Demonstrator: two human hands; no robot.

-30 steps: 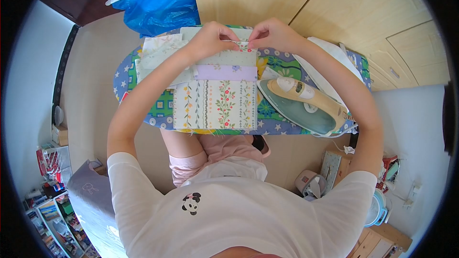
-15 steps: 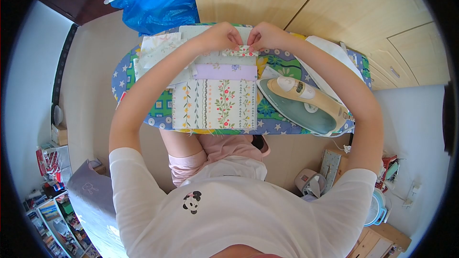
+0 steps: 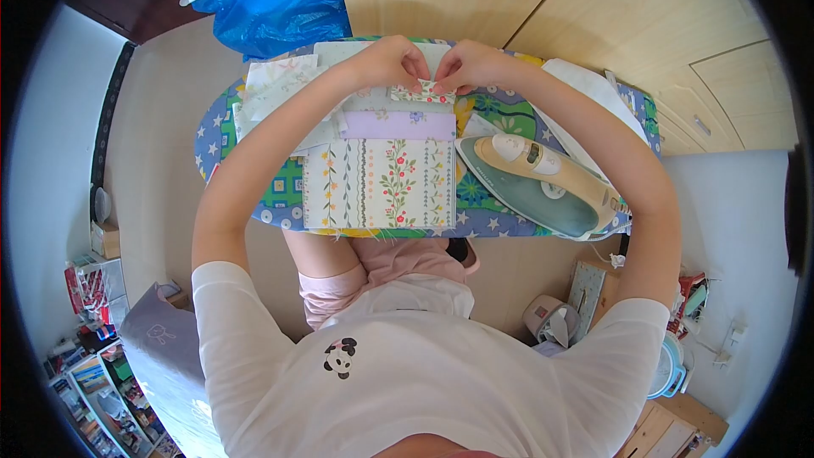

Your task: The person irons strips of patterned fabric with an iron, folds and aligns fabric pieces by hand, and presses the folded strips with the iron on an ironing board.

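Note:
Both of my hands meet at the far side of the ironing board point(image 3: 222, 131). Between the fingertips of my left hand point(image 3: 398, 62) and my right hand point(image 3: 464, 65) is a small strip of floral fabric point(image 3: 422, 95), white with red flowers. Each hand is closed in a pinch at the strip's upper edge. Under it lies a pale fabric piece point(image 3: 365, 102). Nearer to me are a lilac strip point(image 3: 398, 125) and a larger floral fabric panel point(image 3: 381, 182) with frayed threads at its near edge. A steam iron point(image 3: 543, 182) rests on its side to the right.
Loose pale fabric pieces point(image 3: 275, 89) lie on the board's left. A white cloth point(image 3: 585, 93) sits behind the iron. Wooden cabinets point(image 3: 509, 0) stand close beyond the board, with a blue plastic bag point(image 3: 284, 13) at the far left. A bin point(image 3: 549, 320) is on the floor.
My fingers have shifted slightly along the floral strip, and more of its left part shows. The iron and the other fabrics stay in place; the view has moved a little.

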